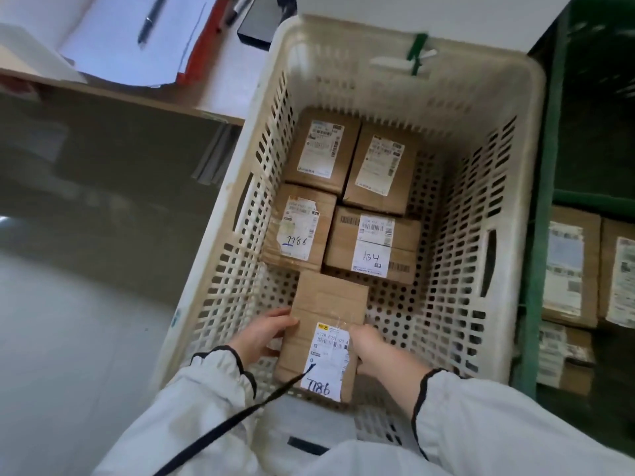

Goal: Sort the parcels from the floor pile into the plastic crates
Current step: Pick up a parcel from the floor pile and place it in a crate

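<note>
A cream perforated plastic crate (464,108) fills the middle of the view. Several brown cardboard parcels with white labels lie flat at its far end, among them one marked 7786 (299,228) and one marked A34 (372,243). At the near end lies another brown parcel (326,310), its label also marked 7786. My left hand (264,333) grips its left side, fingers curled over the edge. My right hand (369,341) holds its right side, fingers hidden under the edge. The parcel sits low inside the crate; whether it touches the bottom I cannot tell.
A green crate (539,269) stands right of the cream one and holds more labelled parcels (567,266). A desk edge (113,97) with papers, a pen (151,18) and a red folder lies at the upper left. Grey floor (68,338) spreads to the left.
</note>
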